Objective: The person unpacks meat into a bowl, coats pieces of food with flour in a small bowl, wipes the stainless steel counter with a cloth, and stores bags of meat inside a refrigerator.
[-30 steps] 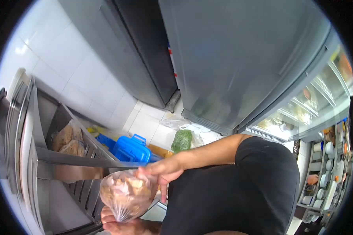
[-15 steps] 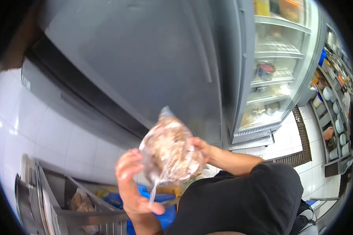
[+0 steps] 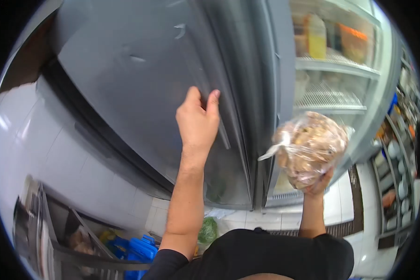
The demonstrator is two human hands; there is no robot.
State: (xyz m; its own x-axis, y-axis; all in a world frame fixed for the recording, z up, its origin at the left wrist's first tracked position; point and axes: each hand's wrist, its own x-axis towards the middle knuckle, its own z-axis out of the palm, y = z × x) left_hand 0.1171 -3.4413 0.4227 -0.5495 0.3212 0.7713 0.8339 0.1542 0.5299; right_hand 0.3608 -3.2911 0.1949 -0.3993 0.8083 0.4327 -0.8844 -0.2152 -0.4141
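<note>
My left hand (image 3: pixel 198 122) is at the grey refrigerator door (image 3: pixel 140 79), its fingers curled round the long door handle (image 3: pixel 225 135) and its thumb up on the right side. My right hand (image 3: pixel 318 184) grips a knotted clear plastic bag (image 3: pixel 312 147) from below. Pale brown pieces of food fill the bag; their kind I cannot make out. The bag's twisted end points left, and most of my right fingers are hidden behind it. The bag is held up in front of a glass-door fridge.
The glass-door fridge (image 3: pixel 331 109) on the right has wire shelves with a yellow bottle (image 3: pixel 316 37) and an orange-topped container (image 3: pixel 354 39). Blue containers (image 3: pixel 142 249) and a green bag (image 3: pixel 208 230) are low down. A dish rack (image 3: pixel 392 186) stands far right.
My left hand has left the bag and moved up to the refrigerator door handle. My right hand has carried the bag to the right, and the view has shifted slightly.
</note>
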